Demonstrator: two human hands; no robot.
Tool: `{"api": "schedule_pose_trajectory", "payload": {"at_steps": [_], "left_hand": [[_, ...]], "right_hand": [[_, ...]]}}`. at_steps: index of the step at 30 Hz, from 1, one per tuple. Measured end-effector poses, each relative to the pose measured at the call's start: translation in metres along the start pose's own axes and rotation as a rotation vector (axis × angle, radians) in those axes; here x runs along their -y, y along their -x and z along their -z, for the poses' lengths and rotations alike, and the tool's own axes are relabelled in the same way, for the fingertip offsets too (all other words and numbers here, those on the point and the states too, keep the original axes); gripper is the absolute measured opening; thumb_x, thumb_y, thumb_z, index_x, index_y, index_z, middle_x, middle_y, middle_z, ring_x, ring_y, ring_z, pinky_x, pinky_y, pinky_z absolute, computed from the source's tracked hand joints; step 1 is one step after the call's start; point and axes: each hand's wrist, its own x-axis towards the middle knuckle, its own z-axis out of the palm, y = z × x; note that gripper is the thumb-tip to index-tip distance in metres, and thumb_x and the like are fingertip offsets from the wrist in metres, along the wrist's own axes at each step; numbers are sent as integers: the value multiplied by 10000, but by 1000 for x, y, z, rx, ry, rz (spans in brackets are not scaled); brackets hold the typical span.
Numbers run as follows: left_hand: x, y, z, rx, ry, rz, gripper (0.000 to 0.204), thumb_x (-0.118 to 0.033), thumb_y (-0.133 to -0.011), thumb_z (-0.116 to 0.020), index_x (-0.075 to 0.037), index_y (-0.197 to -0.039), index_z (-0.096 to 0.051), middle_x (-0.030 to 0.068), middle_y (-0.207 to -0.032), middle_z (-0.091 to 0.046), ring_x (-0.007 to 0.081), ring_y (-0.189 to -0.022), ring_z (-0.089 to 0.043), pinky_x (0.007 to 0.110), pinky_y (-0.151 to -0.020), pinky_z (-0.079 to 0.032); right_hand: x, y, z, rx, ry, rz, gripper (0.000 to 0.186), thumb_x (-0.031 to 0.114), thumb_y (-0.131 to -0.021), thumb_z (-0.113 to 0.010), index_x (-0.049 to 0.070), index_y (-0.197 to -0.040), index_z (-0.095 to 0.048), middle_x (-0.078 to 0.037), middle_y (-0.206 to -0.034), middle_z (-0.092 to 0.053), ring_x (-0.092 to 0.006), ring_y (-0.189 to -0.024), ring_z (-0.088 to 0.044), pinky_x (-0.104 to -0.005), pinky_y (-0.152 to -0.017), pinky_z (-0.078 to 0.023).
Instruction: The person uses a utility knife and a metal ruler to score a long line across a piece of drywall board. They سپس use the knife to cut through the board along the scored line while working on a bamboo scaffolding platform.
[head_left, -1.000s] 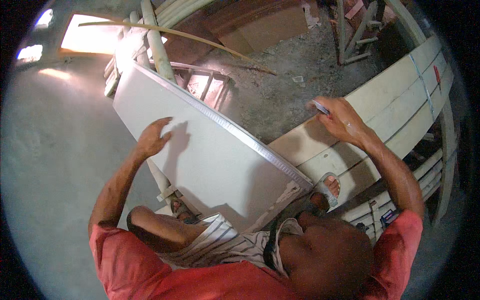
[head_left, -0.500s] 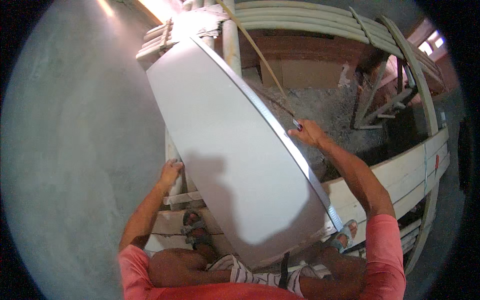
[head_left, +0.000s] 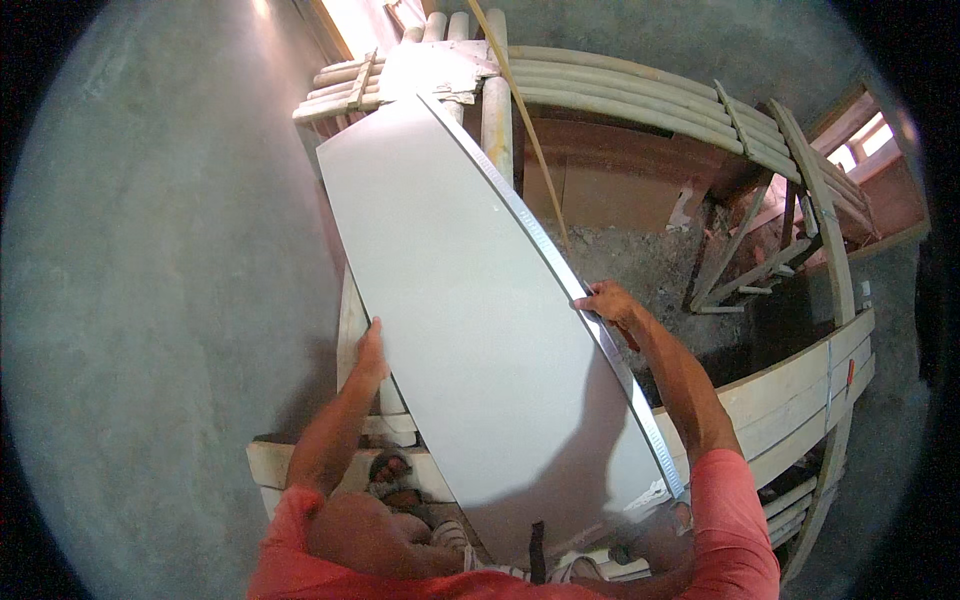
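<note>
A large pale board (head_left: 450,280) lies lengthwise in front of me, its far end narrowing to a slanted corner. Along its right edge runs a shiny metal strip (head_left: 541,237) with rows of small marks. My left hand (head_left: 371,350) grips the board's left edge, fingers partly hidden by the panel. On the opposite side, my right hand (head_left: 612,303) is closed over the right edge and the strip, thumb on top. Something dark shows beneath that palm; I cannot tell what it is. Shadows fall over the board's near part.
Pole scaffolding (head_left: 620,92) spans the far side, and wooden planks (head_left: 770,375) run along the right. A thin yellowish stick (head_left: 530,125) slants down beyond the board. A sandalled foot (head_left: 390,467) rests on planks near me. At left rises a grey wall (head_left: 160,280).
My left hand has moved from beside the left edge to gripping it. The right hand has come down onto the strip; the small tool in it earlier no longer shows clearly.
</note>
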Motion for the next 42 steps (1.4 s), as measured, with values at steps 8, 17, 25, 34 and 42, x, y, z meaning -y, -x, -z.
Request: {"api": "schedule_pose_trajectory", "payload": {"at_steps": [8, 17, 25, 34, 42], "left_hand": [[13, -8, -7, -238, -48, -78, 572, -433, -938, -541, -19, -1331, -493, 147, -1319, -548, 320, -1165, -535, 496, -1009, -401], [5, -5, -4, -94, 95, -50, 536, -392, -940, -548, -9, -1313, -499, 153, -1310, -556, 344, -1155, -543, 499, -1015, -403], [-37, 65, -59, 62, 159, -115, 528, -381, -988, -446, -3, -1356, -438, 182, -1376, -482, 362, -1239, -473, 504, -1057, -374], [-67, 134, -63, 68, 6, -381, 616, -422, -963, -491, 16, -1385, -398, 186, -1412, -448, 358, -1275, -446, 496, -1069, -349], [-119, 198, -120, 39, -105, -429, 678, -435, -958, -499, 24, -1432, -342, 212, -1460, -393, 363, -1312, -418, 499, -1073, -340]], "right_hand": [[10, 15, 2, -35, 100, 113, 419, 310, -759, -785, -10, -1005, -675, -99, -866, -663, -200, -772, -597, -370, -705, -473], [27, 45, 1, -169, 100, 225, 472, 327, -745, -773, -24, -1046, -676, -147, -925, -675, -246, -823, -617, -392, -745, -479], [53, 107, 25, -258, 82, 351, 445, 315, -720, -779, -48, -949, -664, -161, -843, -653, -239, -793, -601, -382, -671, -468], [53, 208, 29, -341, 82, 491, 432, 306, -781, -745, -29, -1039, -661, -162, -885, -668, -242, -822, -632, -372, -734, -485], [40, 269, 30, -441, -73, 630, 415, 260, -796, -722, -45, -1067, -642, -184, -867, -662, -248, -760, -636, -361, -679, -496]]}}
